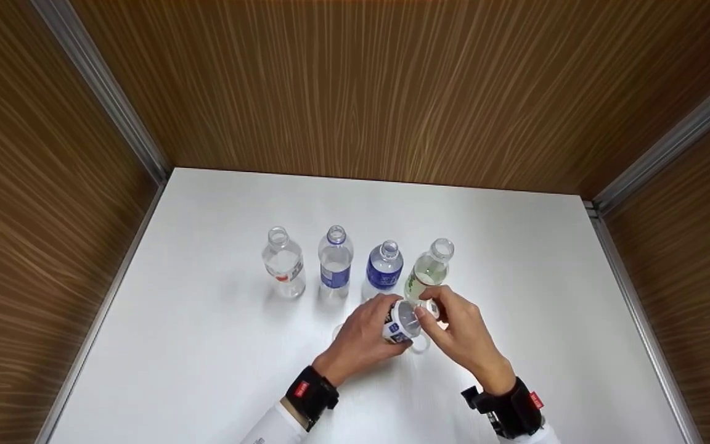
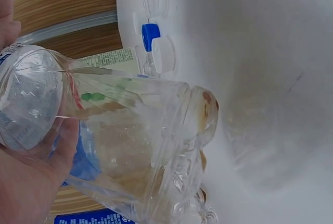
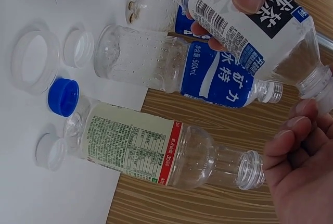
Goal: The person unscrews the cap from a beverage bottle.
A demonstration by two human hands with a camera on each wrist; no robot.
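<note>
My left hand (image 1: 364,333) grips a clear plastic bottle (image 3: 223,39) with a white label and a black patch, tilted above the table. Its fingers wrap around the label, and the clear base fills the left wrist view. At the neck end, my right hand (image 1: 463,333) pinches the whitish cap (image 3: 323,99) between thumb and fingers. Whether the cap is still threaded on cannot be told. Just beyond the hands stand a green-labelled bottle (image 1: 427,271) and a blue-labelled bottle (image 1: 384,269), both upright and uncapped.
Two more uncapped clear bottles stand to the left, one with a blue band (image 1: 335,265), one with red print (image 1: 284,265). Near the hands lie a blue cap (image 3: 63,97), white caps (image 3: 51,152) and a wide translucent lid (image 3: 35,60). Wood-grain panels (image 1: 355,92) enclose the white table (image 1: 207,345).
</note>
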